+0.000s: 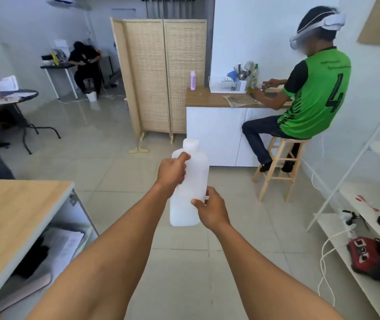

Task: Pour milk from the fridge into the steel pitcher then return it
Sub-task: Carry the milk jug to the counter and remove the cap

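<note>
— Where is the milk bottle (196, 174)?
— Between the two hands, in the air above the tiled floor (119, 162). Its long axis stands nearly upright; the capped neck (190, 144) points up and away from the body; the base is nearest the wearer.
— Which hand has it?
— Both. The left hand (171, 173) wraps the shoulder just below the neck, fingers curled round it; the right hand (209, 209) grips the lower side, thumb across the front; left high, right low.
— And the pour?
— Neither steel pitcher nor fridge is in view. I judge the cap must come off first; the left hand is nearer to it. A wooden table (11, 209) lies off to the left of the left hand; a seated person in green (311, 95) is well beyond the right.
</note>
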Demonstrator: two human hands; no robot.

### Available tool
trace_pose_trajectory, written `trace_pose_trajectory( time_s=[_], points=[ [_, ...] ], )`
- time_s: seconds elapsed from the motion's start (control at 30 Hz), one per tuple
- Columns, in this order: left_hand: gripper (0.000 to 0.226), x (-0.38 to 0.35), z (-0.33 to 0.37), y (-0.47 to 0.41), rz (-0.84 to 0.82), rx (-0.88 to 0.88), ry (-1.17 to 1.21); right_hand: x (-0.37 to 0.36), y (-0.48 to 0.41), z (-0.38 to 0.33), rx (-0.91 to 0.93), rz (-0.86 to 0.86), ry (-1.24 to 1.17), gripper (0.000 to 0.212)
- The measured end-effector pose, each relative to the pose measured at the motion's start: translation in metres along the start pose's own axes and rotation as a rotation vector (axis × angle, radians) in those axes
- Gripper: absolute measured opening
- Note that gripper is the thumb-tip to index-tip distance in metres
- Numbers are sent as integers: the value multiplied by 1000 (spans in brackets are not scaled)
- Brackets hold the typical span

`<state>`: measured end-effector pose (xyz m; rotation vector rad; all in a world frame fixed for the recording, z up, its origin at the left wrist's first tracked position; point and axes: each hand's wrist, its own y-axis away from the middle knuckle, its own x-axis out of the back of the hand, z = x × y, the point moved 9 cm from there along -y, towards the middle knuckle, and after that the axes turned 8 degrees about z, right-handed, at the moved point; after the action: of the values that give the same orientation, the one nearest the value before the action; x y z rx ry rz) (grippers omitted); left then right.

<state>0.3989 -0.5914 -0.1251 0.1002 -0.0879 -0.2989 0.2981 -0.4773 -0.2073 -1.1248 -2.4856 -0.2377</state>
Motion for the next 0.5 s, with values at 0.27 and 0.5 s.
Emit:
trace_pose_trajectory(
  time_s=[0.27,0.5],
  points=[
    [27,176,-33,-10,253,50,52,-148,58,-55,84,-241,-2,31],
    [22,312,-51,18,498,81,78,-254,116,-97,158,-482,-20,29]
  ],
)
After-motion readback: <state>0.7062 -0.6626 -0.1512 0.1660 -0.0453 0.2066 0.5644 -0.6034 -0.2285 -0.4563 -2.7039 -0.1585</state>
